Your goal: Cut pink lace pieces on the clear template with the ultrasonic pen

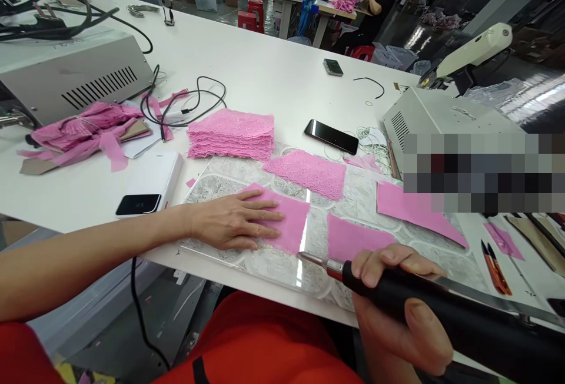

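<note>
My left hand lies flat, fingers spread, on a pink fabric piece on a clear, patterned mat. In my right hand is a thick black handheld tool with a tapered metal tip. The tip points left and is at the fabric's lower right corner; I cannot tell whether it touches. Just right of that corner lies another plain pink piece, and behind it a pink lace piece. A third plain pink piece lies farther right. A neat stack of pink lace stands at the mat's back edge.
A vented grey box with black cables and pink strips stands left, another grey box right. A white power bank, a black phone and orange-handled snips lie on the white table. A person sits at a sewing machine beyond.
</note>
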Motion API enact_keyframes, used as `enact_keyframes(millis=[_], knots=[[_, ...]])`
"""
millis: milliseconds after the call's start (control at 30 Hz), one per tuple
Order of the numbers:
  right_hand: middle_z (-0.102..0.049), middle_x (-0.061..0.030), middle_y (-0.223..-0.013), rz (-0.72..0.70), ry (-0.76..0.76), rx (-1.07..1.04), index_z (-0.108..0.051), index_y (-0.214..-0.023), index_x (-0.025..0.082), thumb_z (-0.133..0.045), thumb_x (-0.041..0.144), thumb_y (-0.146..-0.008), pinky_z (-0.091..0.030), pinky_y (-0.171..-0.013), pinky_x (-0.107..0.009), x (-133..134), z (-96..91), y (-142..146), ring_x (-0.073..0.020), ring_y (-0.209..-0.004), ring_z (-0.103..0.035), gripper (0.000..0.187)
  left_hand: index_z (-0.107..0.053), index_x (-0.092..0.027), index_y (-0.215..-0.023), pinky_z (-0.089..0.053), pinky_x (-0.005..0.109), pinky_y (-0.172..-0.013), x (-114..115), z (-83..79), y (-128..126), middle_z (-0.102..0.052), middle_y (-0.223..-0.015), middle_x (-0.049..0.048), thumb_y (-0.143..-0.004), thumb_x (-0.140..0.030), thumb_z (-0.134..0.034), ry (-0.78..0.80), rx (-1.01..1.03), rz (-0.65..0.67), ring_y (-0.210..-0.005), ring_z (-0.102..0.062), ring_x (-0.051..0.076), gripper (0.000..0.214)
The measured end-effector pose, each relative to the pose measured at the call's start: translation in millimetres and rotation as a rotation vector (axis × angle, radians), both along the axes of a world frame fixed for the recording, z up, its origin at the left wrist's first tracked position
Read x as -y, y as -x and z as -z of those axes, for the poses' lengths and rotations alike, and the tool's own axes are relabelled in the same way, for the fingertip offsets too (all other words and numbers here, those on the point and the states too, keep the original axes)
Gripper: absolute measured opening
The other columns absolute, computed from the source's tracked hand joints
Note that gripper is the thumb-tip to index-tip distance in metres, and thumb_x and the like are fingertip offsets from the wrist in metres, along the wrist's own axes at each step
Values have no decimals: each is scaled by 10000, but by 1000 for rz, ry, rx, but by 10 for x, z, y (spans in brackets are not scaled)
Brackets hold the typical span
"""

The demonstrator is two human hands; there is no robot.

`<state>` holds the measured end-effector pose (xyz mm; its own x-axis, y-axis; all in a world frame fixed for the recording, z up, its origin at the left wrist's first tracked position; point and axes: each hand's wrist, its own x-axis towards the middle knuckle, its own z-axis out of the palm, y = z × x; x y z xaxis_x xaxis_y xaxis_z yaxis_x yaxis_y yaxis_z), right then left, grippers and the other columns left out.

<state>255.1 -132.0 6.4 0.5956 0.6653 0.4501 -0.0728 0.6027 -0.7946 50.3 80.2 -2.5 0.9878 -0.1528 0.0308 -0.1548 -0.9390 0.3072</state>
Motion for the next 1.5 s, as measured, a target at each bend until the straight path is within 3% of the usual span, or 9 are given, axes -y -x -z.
enact_keyframes(millis=[667, 967, 1100, 1200, 1300, 1500], knots=[[-565, 8, -829, -33, 7, 91, -586, -906, 188, -570, 216, -806, -528, -577, -320, -32, -39, 29, -107, -621, -569, 105, -499, -225, -1418, -92, 466, -1224, 30, 3, 32, -389, -1533, 85, -993, -444, -472, -77, 47, 24, -1444, -331, 257, 479], [-560, 8, -790, 59, 75, 74, -583, -868, 201, -567, 230, -756, -509, -558, -337, -32, -78, 69, -114, -587, -544, 117, -502, -223, -1414, -153, 470, -1219, 52, -35, 55, -413, -1518, 105, -969, -403, -537, 28, 83, -6, -1431, -356, 259, 481], [-557, 4, -784, 142, 58, 8, -614, -856, 201, -557, 253, -685, -468, -510, -331, -85, -152, 13, -114, -547, -509, 187, -480, -195, -1429, -236, 481, -1198, -47, -144, 173, -432, -1505, 108, -991, -296, -466, 44, 89, -102, -1437, -344, 263, 449], [-554, 11, -762, 152, 98, -57, -639, -912, 216, -578, 254, -648, -468, -534, -340, -185, -251, -5, -125, -562, -514, 273, -545, -153, -1371, -359, 478, -1137, -157, -223, 342, -533, -1424, 122, -939, -117, -429, 34, 116, -186, -1377, -440, 269, 449], [-559, 25, -760, 98, 152, -87, -650, -983, 244, -615, 227, -639, -481, -563, -350, -350, -349, 59, -124, -568, -514, 346, -626, -169, -1281, -426, 453, -1088, -250, -260, 532, -619, -1332, 103, -821, 21, -430, 19, 92, -266, -1311, -517, 256, 534], [-570, 31, -751, -72, 97, -76, -625, -855, 223, -639, 216, -660, -505, -590, -339, -738, -388, 382, -116, -572, -549, 195, -667, -148, -1219, -444, 402, -1068, -302, -234, 800, -638, -1304, 112, -731, 80, -454, -22, 17, -300, -1279, -544, 269, 579]])
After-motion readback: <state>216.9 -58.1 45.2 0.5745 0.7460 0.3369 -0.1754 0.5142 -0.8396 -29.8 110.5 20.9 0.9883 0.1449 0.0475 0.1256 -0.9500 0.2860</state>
